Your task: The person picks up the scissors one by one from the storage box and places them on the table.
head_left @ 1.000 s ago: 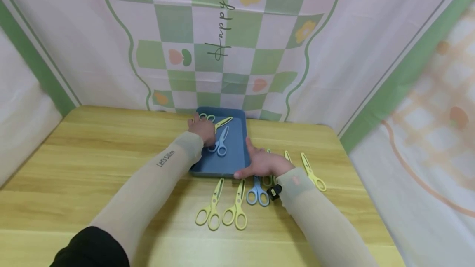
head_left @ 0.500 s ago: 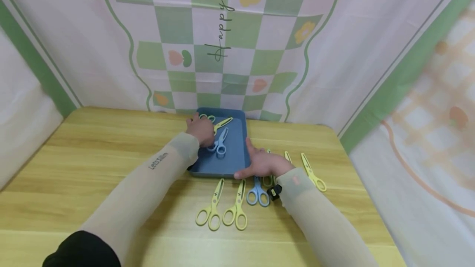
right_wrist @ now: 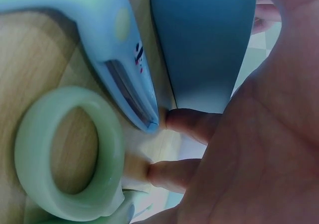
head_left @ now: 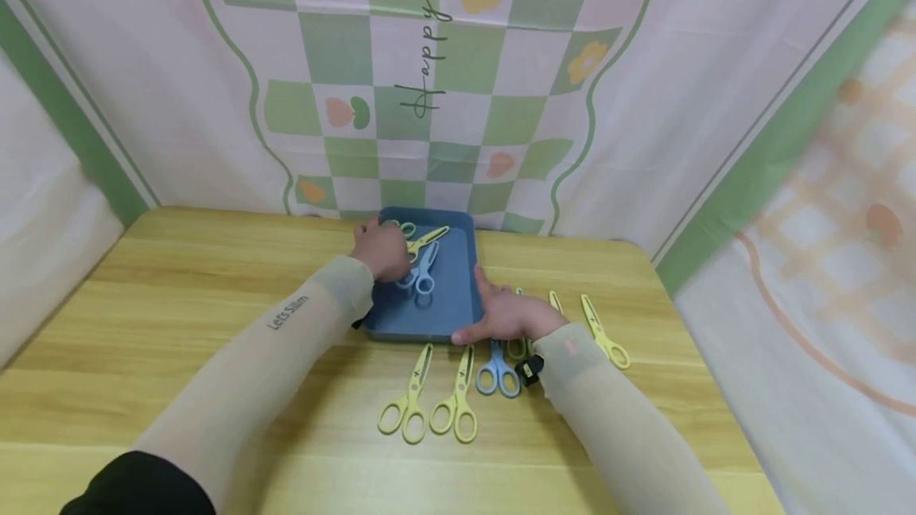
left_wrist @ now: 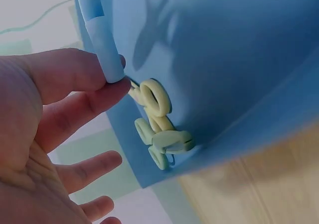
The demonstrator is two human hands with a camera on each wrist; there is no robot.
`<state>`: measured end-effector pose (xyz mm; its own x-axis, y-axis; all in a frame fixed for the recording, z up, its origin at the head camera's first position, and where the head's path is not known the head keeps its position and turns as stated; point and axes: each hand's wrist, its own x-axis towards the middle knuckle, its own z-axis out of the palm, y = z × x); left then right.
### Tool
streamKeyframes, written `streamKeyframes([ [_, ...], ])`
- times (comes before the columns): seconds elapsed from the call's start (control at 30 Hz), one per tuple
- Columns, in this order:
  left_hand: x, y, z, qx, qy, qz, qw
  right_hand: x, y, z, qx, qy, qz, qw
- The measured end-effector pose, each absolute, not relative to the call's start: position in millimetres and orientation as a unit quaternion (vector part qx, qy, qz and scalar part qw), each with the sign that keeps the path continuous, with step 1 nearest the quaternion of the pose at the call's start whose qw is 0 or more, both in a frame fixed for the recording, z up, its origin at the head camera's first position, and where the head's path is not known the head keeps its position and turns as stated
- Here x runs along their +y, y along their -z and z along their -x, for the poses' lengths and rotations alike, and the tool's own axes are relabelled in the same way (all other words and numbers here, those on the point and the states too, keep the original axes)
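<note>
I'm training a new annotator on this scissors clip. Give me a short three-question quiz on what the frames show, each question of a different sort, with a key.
1. True or false: the blue tray stands on the wooden table with scissors inside it.
2. Multiple choice: what does the left hand pinch between thumb and finger? A) a green ring handle B) the blue scissors by their blade end C) the tray's rim
3. Fill in: the right hand rests by the tray's near ____ corner.

Key: 1 true; 2 B, as the left wrist view shows a blue blade tip pinched; 3 right.
</note>
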<state>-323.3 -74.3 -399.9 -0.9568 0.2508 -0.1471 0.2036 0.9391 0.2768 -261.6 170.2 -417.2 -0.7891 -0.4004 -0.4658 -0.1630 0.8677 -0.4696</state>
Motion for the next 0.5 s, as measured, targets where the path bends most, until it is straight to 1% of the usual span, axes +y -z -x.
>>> streamKeyframes([
  [0.33, -85.2, 392.9, 308.6, 0.979, -0.136, -0.125, 0.083, 169.9, 417.9, 262.4, 0.922, 0.208, 0.147, 0.290],
  [0.5, -88.3, 393.4, 299.3, 0.979, -0.130, -0.138, 0.070, 169.6, 419.3, 262.5, 0.922, 0.208, 0.151, 0.288],
])
